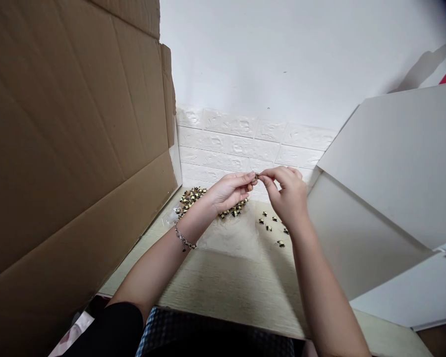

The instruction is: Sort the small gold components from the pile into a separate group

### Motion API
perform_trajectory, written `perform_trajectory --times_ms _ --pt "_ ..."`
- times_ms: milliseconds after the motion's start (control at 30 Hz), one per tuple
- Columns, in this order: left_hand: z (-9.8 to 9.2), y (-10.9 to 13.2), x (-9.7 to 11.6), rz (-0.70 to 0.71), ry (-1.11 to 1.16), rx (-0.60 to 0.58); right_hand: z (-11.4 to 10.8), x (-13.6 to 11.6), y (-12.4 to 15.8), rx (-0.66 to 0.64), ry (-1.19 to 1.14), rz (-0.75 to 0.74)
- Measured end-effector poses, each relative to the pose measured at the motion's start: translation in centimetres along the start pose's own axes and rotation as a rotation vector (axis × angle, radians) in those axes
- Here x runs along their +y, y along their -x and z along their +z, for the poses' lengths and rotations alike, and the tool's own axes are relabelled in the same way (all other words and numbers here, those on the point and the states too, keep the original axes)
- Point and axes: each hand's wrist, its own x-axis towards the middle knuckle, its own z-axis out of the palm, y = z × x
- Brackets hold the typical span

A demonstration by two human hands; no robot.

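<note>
My left hand [228,192] and my right hand [288,196] meet in mid-air above the table, and their fingertips both pinch a small dark part [256,176]. Most of that part is hidden by my fingers. Below my left hand lies a heap of small black-and-cream parts [191,198], with a second heap [235,208] partly under the palm. Several loose parts [271,223] are scattered below my right hand. A chain bracelet [183,237] circles my left wrist.
A tall cardboard sheet [67,148] stands along the left side, and a white board [386,168] slants in on the right. Behind the table is a white brick-pattern wall panel [245,144]. A clear plastic sheet [226,233] lies on the wood-grain table [226,282].
</note>
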Motion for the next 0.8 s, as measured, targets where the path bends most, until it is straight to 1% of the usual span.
perform_trajectory --times_ms 100,167,233,300,400,500,600,667,733,800 --pt "0.3 0.1 0.1 0.091 -0.071 0.025 0.3 0.2 0.0 0.049 -0.054 0.058" --pt "0.4 0.1 0.3 0.170 -0.139 0.082 0.5 0.6 0.0 0.035 -0.067 0.089" --pt "0.4 0.0 0.5 0.273 -0.232 0.150 0.6 1.2 0.0 -0.010 -0.112 0.135" --pt "0.3 0.0 0.7 0.403 -0.372 0.214 0.7 1.6 -0.1 -0.034 -0.240 0.212" --pt "0.4 0.0 0.8 0.539 -0.645 0.316 0.7 1.9 -0.2 -0.040 -0.541 0.338" --pt "0.7 0.3 0.8 0.637 -0.828 0.321 0.6 1.7 -0.3 -0.095 -0.727 0.394" --pt "1.1 0.6 0.7 0.692 -0.932 0.305 0.4 1.6 -0.3 -0.123 -0.852 0.368" --pt "1.1 0.7 0.7 0.717 -0.973 0.296 0.2 1.7 -0.4 -0.144 -0.876 0.348" --pt "1.0 0.7 0.7 0.725 -0.999 0.286 0.0 1.8 -0.4 -0.175 -0.837 0.347" --pt "0.9 0.6 0.7 0.723 -1.028 0.278 -0.1 1.8 -0.4 -0.178 -0.791 0.348"
